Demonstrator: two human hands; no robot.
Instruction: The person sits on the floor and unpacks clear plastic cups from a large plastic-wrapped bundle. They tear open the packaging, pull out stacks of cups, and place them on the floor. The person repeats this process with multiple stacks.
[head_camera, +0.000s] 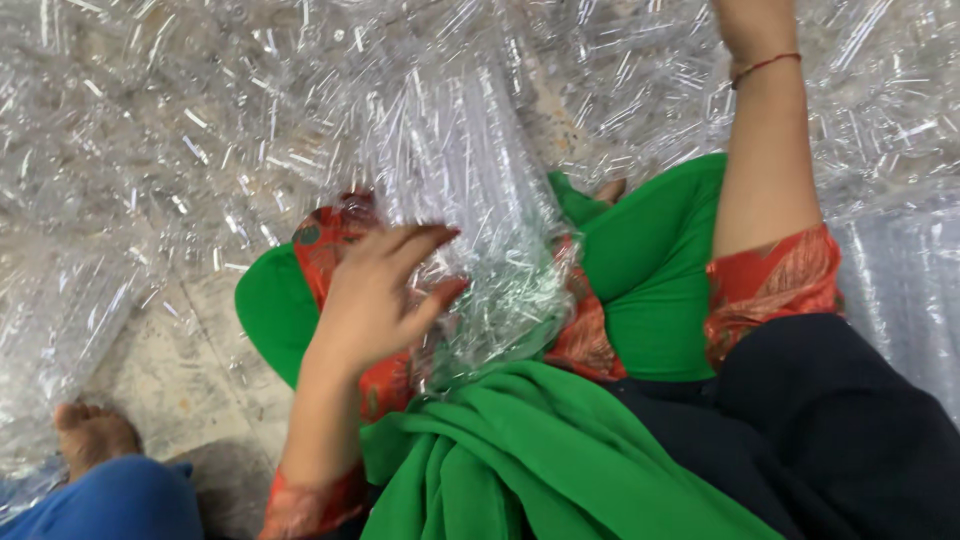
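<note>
Left hand (375, 290) is being held over the lap with the palm turned away from the camera, and the bunched clear plastic sheet (480, 230) is being pinched between the thumb and the curled fingers (425, 240); the hand is half closed on the film rather than spread wide. The forearm is being brought up from the lower edge of the picture, bent slightly at the wrist, so that the gathered film is being kept upright against the green garment (650, 270) on the knees.

Right hand (750, 15) is being stretched far forward toward the top edge of the picture, and only the wrist with a thin red thread (765, 66) is being shown; whether that hand is open or gripping cannot be told, since the fingers are cut off by the frame. The arm is being held nearly straight, above the heap of crinkled film (180, 130) that is covering most of the floor (190, 370).

As a judgement, the gathering is being done best when the film is being drawn in with a light, even pinch, because thin plastic is likely to slip or tear under a hard tug. A bare foot (90, 435) and a blue trouser leg (110, 500) of another person are being seen at the lower left corner of the floor.
</note>
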